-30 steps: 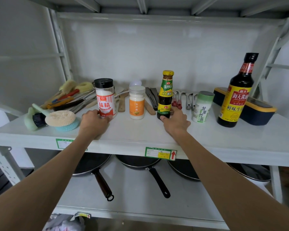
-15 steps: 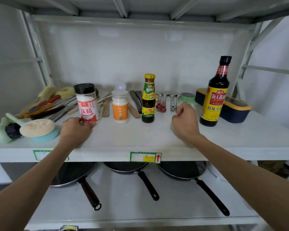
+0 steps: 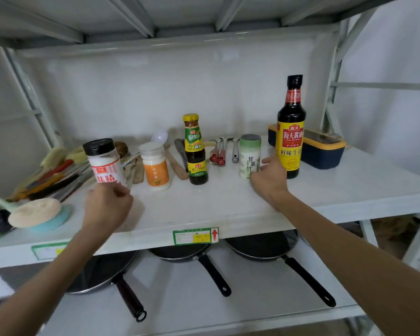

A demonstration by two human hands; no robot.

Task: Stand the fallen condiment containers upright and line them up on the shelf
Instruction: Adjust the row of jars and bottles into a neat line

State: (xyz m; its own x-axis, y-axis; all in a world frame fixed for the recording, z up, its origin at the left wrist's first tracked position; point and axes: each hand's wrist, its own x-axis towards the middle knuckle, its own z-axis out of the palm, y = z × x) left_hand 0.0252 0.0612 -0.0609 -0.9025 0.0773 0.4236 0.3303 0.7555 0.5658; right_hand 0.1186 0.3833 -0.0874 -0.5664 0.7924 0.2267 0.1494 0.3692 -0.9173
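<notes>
Five condiment containers stand upright in a rough row on the white shelf (image 3: 223,209). From left to right they are a black-lidded shaker (image 3: 103,161), a white jar with an orange label (image 3: 155,169), a small yellow-capped sauce bottle (image 3: 195,151), a green-lidded jar (image 3: 249,151) and a tall soy sauce bottle (image 3: 291,127). My left hand (image 3: 107,208) is curled around the shaker's base, and the shaker leans slightly. My right hand (image 3: 270,180) holds the green-lidded jar low down, thumb on one side and a fingertip on the other.
Spatulas, tongs and spoons (image 3: 220,151) lie behind the row. Brushes and a round scrub pad (image 3: 35,212) crowd the left end. A navy and yellow box (image 3: 323,151) sits behind the soy sauce. Three pans (image 3: 184,253) rest on the lower shelf.
My right hand left the small sauce bottle, moved right and closed on the green-lidded jar. My left hand stayed at the shaker, which now tilts a little.
</notes>
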